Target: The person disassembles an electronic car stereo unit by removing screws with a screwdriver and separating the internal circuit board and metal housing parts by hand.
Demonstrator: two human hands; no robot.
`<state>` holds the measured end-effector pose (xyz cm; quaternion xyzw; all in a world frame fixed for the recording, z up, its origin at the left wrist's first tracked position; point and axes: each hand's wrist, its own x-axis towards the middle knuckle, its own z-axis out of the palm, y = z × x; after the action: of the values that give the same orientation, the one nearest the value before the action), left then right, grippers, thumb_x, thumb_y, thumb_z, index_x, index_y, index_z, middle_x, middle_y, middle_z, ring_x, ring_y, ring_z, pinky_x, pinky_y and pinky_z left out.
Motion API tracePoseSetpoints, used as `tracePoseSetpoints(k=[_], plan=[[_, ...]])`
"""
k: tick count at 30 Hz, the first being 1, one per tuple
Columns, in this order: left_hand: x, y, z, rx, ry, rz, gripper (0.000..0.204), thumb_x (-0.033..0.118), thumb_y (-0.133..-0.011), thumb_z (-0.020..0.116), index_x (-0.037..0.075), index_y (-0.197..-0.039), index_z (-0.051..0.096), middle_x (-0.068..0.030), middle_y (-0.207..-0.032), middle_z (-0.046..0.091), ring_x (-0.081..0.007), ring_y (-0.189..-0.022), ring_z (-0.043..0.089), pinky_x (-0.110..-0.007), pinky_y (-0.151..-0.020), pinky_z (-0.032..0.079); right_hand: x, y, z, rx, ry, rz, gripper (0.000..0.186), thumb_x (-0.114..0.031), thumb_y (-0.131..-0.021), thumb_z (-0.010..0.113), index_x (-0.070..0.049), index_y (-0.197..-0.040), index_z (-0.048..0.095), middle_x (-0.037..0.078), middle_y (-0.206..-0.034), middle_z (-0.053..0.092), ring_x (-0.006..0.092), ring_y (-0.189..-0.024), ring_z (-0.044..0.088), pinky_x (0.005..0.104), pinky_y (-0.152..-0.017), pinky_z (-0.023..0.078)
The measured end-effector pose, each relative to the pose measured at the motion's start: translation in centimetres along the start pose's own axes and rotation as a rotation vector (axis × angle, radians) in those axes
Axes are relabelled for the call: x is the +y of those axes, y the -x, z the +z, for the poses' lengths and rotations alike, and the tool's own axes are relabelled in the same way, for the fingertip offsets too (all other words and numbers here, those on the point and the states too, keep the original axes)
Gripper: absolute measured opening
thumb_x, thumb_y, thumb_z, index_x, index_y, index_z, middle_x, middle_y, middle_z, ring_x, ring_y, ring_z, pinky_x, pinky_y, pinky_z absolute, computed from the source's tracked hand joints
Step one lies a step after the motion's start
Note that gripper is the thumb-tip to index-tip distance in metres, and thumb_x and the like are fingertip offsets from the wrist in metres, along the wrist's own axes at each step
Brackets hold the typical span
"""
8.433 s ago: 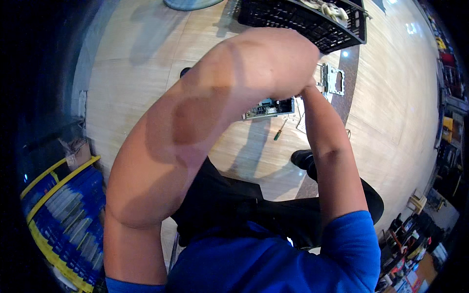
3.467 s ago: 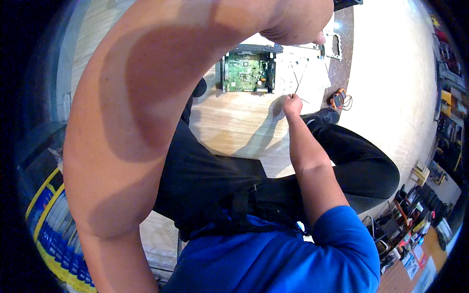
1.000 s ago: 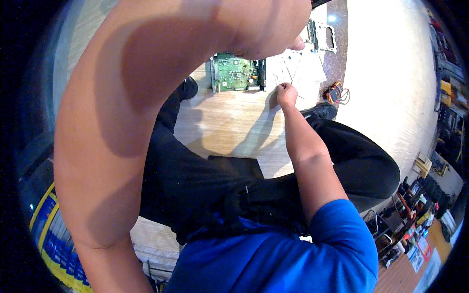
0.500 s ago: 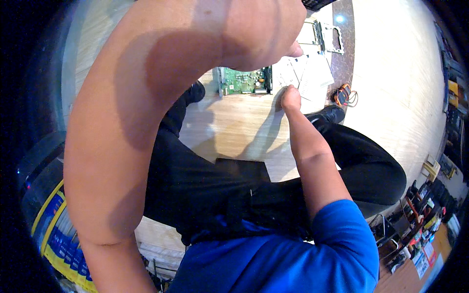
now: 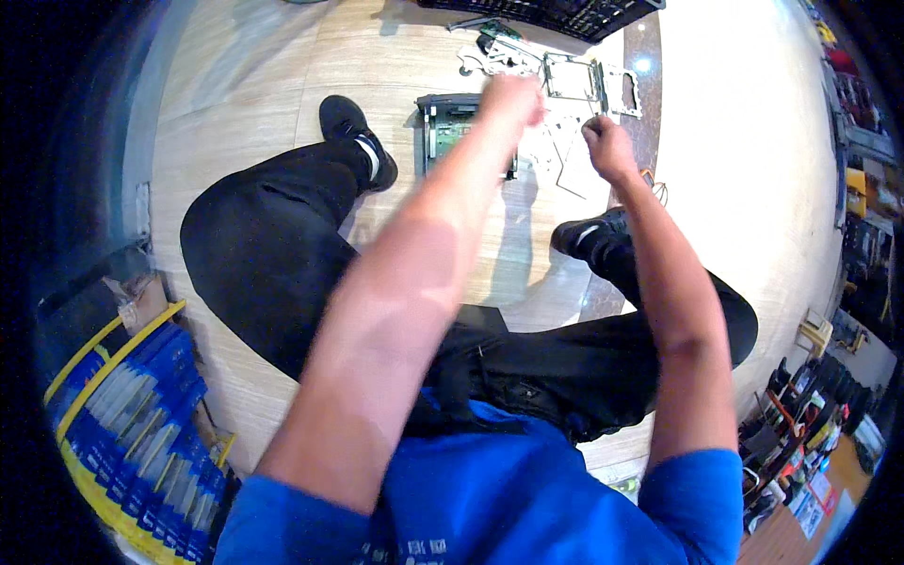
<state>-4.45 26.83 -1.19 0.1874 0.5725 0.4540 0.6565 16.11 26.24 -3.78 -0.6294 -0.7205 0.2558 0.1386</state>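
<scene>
My left hand (image 5: 511, 99), smeared by motion, is over the right side of an open electronic unit (image 5: 450, 132) with a green circuit board and dark housing. My right hand (image 5: 607, 143) is just right of it, over white papers (image 5: 565, 165), fingers pinched together; what they hold, if anything, is too small to make out. Beyond my hands lie two flat metal frames (image 5: 631, 108) and several loose white and dark parts (image 5: 485, 61).
A black plastic crate (image 5: 574, 21) stands at the top. My black shoes (image 5: 358, 141) flank the work. An orange tool with cables (image 5: 648, 177) is partly behind my right forearm. Yellow-and-blue racked items (image 5: 132, 414) stand lower left; cluttered shelves and goods (image 5: 791, 433) line the right.
My left arm has swung down from across the upper view, uncovering the crate, loose parts and left leg. My right hand has moved up and right, away from the lower part of the papers.
</scene>
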Motion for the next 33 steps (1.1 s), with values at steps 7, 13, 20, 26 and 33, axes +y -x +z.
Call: tracePoseSetpoints(k=[7, 13, 20, 26, 33], plan=[[-15.0, 6.7, 4.7, -0.513, 0.648, -0.607, 0.026, 0.032, -0.093, 0.051, 0.007, -0.088, 0.058, -0.0050, -0.070, 0.057, -0.0193, -0.061, 0.056, -0.035, -0.057, 0.047, -8.2, 7.9, -7.0, -0.111, -0.014, 0.019, 0.011, -0.008, -0.084, 0.059, 0.002, -0.087, 0.059, 0.021, -0.081, 0.063, 0.0362, -0.077, 0.061, 0.0407, -0.070, 0.047], [-15.0, 4.1, 5.0, -0.553, 0.883, -0.521, 0.029, 0.035, -0.095, 0.048, 0.008, -0.100, 0.058, -0.0076, -0.092, 0.064, -0.0233, -0.081, 0.062, -0.040, -0.074, 0.051, -4.3, 6.4, -1.6, -0.012, 0.072, 0.051, 0.008, -0.006, -0.081, 0.059, 0.001, -0.085, 0.058, 0.021, -0.083, 0.059, 0.0376, -0.081, 0.057, 0.0424, -0.073, 0.045], [-18.2, 2.8, 2.9, -0.418, 1.014, -0.633, 0.028, 0.036, -0.092, 0.054, 0.011, -0.105, 0.057, -0.0058, -0.098, 0.062, -0.0214, -0.091, 0.059, -0.039, -0.081, 0.049, -1.8, 5.9, 2.1, -0.164, 0.101, -0.011, 0.009, -0.006, -0.082, 0.059, 0.001, -0.088, 0.058, 0.018, -0.082, 0.057, 0.0331, -0.080, 0.056, 0.0388, -0.072, 0.045], [-20.1, 2.2, 1.0, -0.352, 0.996, -0.708, 0.024, 0.030, -0.091, 0.057, 0.009, -0.104, 0.056, -0.0065, -0.096, 0.061, -0.0235, -0.088, 0.060, -0.042, -0.080, 0.049, -0.7, 6.0, 3.9, -0.266, 0.022, 0.010, 0.010, -0.009, -0.083, 0.060, -0.003, -0.090, 0.059, 0.019, -0.085, 0.057, 0.0375, -0.080, 0.057, 0.0413, -0.070, 0.047], [-19.5, 1.5, -0.3, -0.409, 0.920, -0.631, 0.021, 0.026, -0.090, 0.059, 0.007, -0.099, 0.059, -0.0069, -0.093, 0.062, -0.0229, -0.084, 0.061, -0.041, -0.078, 0.052, -1.1, 5.8, 4.2, -0.257, 0.000, 0.015, 0.009, -0.005, -0.082, 0.061, 0.000, -0.088, 0.057, 0.018, -0.083, 0.057, 0.0353, -0.077, 0.057, 0.0388, -0.069, 0.046]])
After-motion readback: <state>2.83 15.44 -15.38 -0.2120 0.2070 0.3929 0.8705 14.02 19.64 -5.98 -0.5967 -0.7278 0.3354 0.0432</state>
